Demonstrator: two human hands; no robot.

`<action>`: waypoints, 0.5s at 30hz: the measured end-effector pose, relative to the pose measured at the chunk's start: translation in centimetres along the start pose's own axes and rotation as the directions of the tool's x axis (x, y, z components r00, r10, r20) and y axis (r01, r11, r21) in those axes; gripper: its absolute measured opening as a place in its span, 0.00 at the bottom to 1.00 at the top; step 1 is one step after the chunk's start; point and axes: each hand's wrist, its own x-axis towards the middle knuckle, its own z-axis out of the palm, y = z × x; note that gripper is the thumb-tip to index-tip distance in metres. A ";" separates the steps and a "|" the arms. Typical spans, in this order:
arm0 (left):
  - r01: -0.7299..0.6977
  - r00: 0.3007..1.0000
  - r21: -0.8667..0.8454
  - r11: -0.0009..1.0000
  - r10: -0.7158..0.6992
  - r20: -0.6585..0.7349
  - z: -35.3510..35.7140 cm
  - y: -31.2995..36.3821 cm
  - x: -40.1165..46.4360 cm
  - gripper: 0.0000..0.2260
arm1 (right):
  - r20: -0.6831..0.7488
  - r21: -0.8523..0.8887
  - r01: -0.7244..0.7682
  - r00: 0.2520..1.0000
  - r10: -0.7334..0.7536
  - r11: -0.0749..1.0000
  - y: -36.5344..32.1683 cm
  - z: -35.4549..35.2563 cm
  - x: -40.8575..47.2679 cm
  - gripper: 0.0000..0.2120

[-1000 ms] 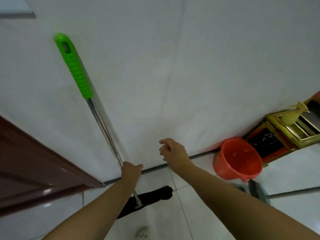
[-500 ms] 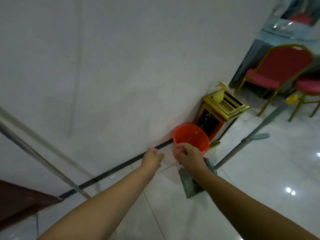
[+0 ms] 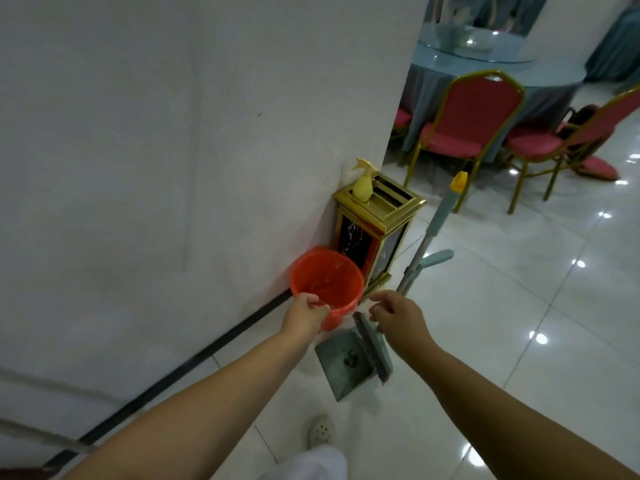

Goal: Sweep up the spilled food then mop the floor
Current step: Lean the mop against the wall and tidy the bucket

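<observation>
Two hands reach: the left hand (image 3: pixel 304 315) grips the bucket (image 3: pixel 327 284) rim; the right hand (image 3: pixel 398 315) hangs loosely curled, holding nothing. One-sided lifting could tip the bucket.

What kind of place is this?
Probably a restaurant or banquet hall: a round table with a blue cloth, red gold-framed banquet chairs, and a gold-trimmed bin on glossy white tiles.

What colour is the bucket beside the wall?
The bucket is orange-red, seen clearly in the head view.
</observation>
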 end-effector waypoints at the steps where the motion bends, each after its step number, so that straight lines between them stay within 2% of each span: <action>1: -0.008 1.000 -0.009 1.000 0.008 0.009 0.7 0.5 0.8 0.12 | -0.003 -0.001 0.002 1.000 -0.002 1.000 0.3 -0.7 0.8 0.11; 4: -0.018 0.998 -0.046 0.999 0.020 0.056 2.9 2.5 3.2 0.11 | -0.024 -0.008 -0.014 1.000 0.014 1.000 1.2 -3.1 3.8 0.10; 9: -0.060 0.990 0.045 0.997 0.054 0.129 6.5 6.3 6.5 0.12 | -0.055 -0.057 -0.058 0.997 0.055 0.997 2.7 -7.2 9.3 0.11; 15: -0.207 0.956 0.137 0.969 0.170 0.238 10.7 10.5 8.1 0.16 | -0.102 -0.074 -0.090 0.991 0.082 0.993 4.8 -10.6 14.4 0.12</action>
